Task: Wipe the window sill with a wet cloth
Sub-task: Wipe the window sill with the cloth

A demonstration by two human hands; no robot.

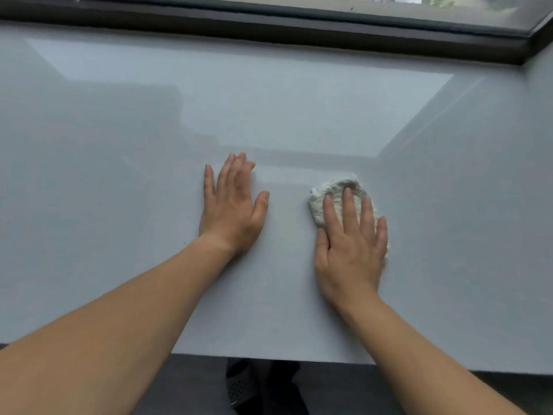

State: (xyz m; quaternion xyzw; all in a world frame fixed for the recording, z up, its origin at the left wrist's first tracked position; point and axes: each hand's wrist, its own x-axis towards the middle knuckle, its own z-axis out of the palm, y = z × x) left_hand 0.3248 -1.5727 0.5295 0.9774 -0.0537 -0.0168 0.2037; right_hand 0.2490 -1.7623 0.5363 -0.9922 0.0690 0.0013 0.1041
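Observation:
A wide, glossy pale grey window sill (119,145) fills most of the view. A crumpled whitish cloth (332,190) lies on it right of centre. My right hand (351,244) presses flat on the cloth with fingers spread, covering its near part; the far edge sticks out past my fingertips. My left hand (232,205) rests flat on the bare sill to the left of the cloth, palm down, fingers apart, holding nothing.
A dark window frame (269,34) runs along the far edge of the sill, with glass above it. A side wall (508,175) rises at the right. The sill's front edge (269,359) is below my forearms, with dark floor and a shoe (239,384) beneath.

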